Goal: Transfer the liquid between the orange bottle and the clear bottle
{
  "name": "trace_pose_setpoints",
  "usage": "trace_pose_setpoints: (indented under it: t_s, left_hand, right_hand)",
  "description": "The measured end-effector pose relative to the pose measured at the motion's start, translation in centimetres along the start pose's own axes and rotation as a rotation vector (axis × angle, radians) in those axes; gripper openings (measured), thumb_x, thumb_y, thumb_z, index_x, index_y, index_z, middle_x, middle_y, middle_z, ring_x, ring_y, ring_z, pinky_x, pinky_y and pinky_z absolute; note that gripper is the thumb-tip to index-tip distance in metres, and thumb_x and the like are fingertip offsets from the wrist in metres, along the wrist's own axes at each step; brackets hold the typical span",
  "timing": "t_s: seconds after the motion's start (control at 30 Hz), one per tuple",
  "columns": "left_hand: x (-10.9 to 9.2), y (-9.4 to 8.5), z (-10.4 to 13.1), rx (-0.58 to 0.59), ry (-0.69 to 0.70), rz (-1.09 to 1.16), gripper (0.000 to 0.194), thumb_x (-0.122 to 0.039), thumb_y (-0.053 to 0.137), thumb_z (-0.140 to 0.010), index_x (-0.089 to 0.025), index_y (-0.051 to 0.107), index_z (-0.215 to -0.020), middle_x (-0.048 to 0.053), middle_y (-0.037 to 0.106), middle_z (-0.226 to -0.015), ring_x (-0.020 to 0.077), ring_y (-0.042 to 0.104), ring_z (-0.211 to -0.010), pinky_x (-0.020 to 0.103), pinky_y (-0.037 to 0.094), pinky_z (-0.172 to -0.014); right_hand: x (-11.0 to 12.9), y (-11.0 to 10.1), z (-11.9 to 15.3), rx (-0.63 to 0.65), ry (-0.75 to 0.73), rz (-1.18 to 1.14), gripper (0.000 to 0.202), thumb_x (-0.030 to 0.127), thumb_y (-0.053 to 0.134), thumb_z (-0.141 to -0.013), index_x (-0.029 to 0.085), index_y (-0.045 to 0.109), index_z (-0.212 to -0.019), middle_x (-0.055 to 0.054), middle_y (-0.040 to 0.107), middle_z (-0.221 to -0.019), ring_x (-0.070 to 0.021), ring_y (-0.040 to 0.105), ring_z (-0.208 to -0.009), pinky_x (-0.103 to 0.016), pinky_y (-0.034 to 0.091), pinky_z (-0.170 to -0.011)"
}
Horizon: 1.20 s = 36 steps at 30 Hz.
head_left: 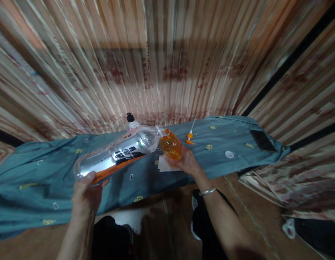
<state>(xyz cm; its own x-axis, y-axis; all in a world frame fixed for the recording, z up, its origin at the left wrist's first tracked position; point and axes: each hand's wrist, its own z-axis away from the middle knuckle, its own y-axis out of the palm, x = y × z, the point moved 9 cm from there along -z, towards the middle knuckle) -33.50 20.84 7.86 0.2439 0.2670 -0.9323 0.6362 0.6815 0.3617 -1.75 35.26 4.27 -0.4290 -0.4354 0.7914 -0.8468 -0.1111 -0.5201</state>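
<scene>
Orange bottle (171,146), held in the right hand (188,161), open-mouthed; a pump (189,136) lies loose beyond that hand. The left hand (88,191) grips the large bottle (113,159), its neck at the orange mouth: apparently mid-pour, the amount remaining not discernible.

A wrinkled teal cloth (53,173), printed with yellow motifs and small black-and-white marks, drapes over a long, narrow support. On it, right of the middle, an orange pump head (189,137) lies with its clear tube pointing toward the back edge. A flat white disc (229,154) lies farther right, near the front, and a dark, flat rectangular device (263,141) rests near the right end. A white sheet (164,165) lies partly hidden near the front edge.
</scene>
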Motion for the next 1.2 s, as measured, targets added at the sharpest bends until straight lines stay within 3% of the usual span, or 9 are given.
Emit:
trace_pose_setpoints:
  t_s: [0.6,1.03,1.2]
  left_hand:
    - [-0.1,0.5,0.0,0.032,0.017,0.031,0.061,-0.030,0.085,-0.042,-0.025,0.077,-0.101,0.005,0.080,-0.106,0.0174,0.060,-0.070,0.019,0.043,-0.035]
    - [0.2,-0.2,-0.1,-0.018,-0.012,0.006,0.046,-0.031,0.085,-0.041,-0.024,0.076,-0.085,-0.001,0.066,-0.067,0.0192,0.059,-0.069,0.019,0.047,-0.038]
    - [0.1,0.3,-0.1,0.016,0.001,0.017,0.054,-0.032,0.085,-0.041,-0.025,0.077,-0.095,0.002,0.075,-0.083,0.0179,0.058,-0.068,0.018,0.042,-0.036]
  right_hand:
    - [-0.6,0.2,0.0,-0.030,-0.030,-0.008,0.086,0.028,0.090,-0.079,0.025,0.054,-0.157,-0.011,0.077,-0.144,-0.0337,0.076,-0.130,-0.047,0.062,-0.112]
    - [-1.0,0.2,0.1,-0.018,-0.012,-0.035,0.076,0.031,0.088,-0.079,0.025,0.059,-0.149,-0.010,0.078,-0.141,-0.0341,0.076,-0.129,-0.049,0.061,-0.113]
    - [-1.3,0.3,0.0,-0.023,0.018,-0.034,0.078,0.030,0.090,-0.076,0.023,0.059,-0.148,-0.011,0.079,-0.139,-0.0348,0.076,-0.128,-0.049,0.061,-0.113]
